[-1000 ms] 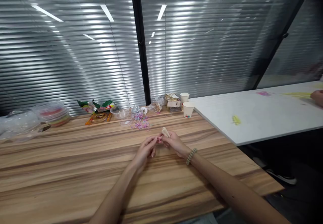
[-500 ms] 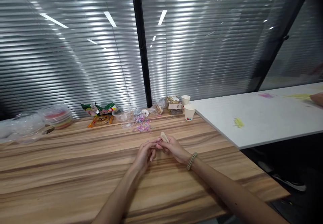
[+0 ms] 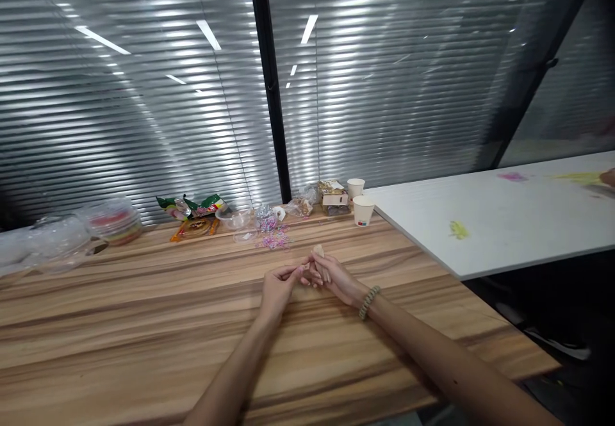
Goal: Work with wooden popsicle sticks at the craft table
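Over the wooden table [image 3: 158, 330], my two hands meet at the fingertips. My left hand [image 3: 277, 288] is closed in a pinch, and what lies between thumb and finger is too small to make out. My right hand [image 3: 334, 277] is closed around a pale beige piece [image 3: 318, 250], whose end sticks up above the fingers; its kind cannot be told. A green beaded bracelet [image 3: 369, 302] circles the right wrist. Beyond the hands lies a loose pile of small pink, purple and white pieces [image 3: 275, 240], beside a clear lid [image 3: 245, 236].
Paper cups [image 3: 364, 211], a small box [image 3: 335, 198], a clear bowl [image 3: 235, 220], green snack packets [image 3: 192, 205] and stacked plastic tubs [image 3: 113, 221] line the back edge. A white table [image 3: 519, 221] adjoins at right, with a yellow clump [image 3: 459, 229] and another person's hand [image 3: 608, 177].
The beige piece sits lower and shows less above my right hand. My left fingers have drawn into a tighter pinch. The pink bit seen between the hands is now hidden.
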`<action>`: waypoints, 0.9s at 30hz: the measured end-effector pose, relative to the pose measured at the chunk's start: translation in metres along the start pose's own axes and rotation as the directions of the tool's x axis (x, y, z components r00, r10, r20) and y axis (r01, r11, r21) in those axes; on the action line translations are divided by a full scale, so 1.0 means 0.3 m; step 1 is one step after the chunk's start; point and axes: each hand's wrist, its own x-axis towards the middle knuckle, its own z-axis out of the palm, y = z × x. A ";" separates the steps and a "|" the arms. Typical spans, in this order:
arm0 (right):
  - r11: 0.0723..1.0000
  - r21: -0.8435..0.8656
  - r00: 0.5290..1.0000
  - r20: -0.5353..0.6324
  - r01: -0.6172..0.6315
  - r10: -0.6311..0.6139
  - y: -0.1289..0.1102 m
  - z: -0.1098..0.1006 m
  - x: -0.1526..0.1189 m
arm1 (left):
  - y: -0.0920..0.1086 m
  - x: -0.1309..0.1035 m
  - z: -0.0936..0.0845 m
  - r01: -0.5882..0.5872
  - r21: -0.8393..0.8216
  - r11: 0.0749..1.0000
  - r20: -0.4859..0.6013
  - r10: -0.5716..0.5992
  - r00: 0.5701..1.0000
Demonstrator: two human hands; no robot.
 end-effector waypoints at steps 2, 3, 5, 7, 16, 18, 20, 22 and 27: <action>1.000 0.012 0.999 -0.029 0.024 -0.024 0.008 -0.006 0.006 | 0.001 -0.002 0.004 -0.067 0.044 0.997 0.013 0.066 0.998; 0.999 0.020 0.999 -0.040 0.029 -0.028 0.010 -0.007 0.008 | 0.001 -0.002 0.004 -0.092 0.062 0.994 0.019 0.091 0.996; 0.999 0.033 0.998 -0.057 0.032 -0.030 0.012 -0.008 0.007 | -0.004 0.000 0.001 -0.100 0.096 0.990 0.012 0.100 0.995; 0.999 0.040 0.997 -0.068 0.033 -0.030 0.011 -0.007 0.004 | -0.012 0.003 -0.003 -0.061 0.120 0.991 -0.001 0.062 0.998; 0.997 0.036 0.994 -0.092 0.070 -0.067 -0.001 -0.010 -0.009 | -0.031 0.008 -0.013 -0.078 0.180 0.981 0.032 0.073 0.997; 0.997 0.036 0.993 -0.104 0.068 -0.064 0.000 -0.011 -0.008 | -0.028 0.007 -0.014 -0.093 0.191 0.977 0.027 0.090 0.996; 0.997 0.046 0.994 -0.089 0.069 -0.065 0.005 -0.011 -0.006 | -0.027 0.006 -0.017 -0.099 0.194 0.976 0.020 0.097 0.995; 0.996 0.042 0.995 -0.068 0.073 -0.070 0.010 -0.009 -0.003 | -0.029 0.009 -0.022 -0.090 0.198 0.976 0.009 0.090 0.996; 0.998 0.018 0.997 -0.037 0.063 -0.063 0.009 0.010 -0.002 | -0.039 0.020 -0.038 -0.063 0.184 0.981 -0.044 0.072 0.996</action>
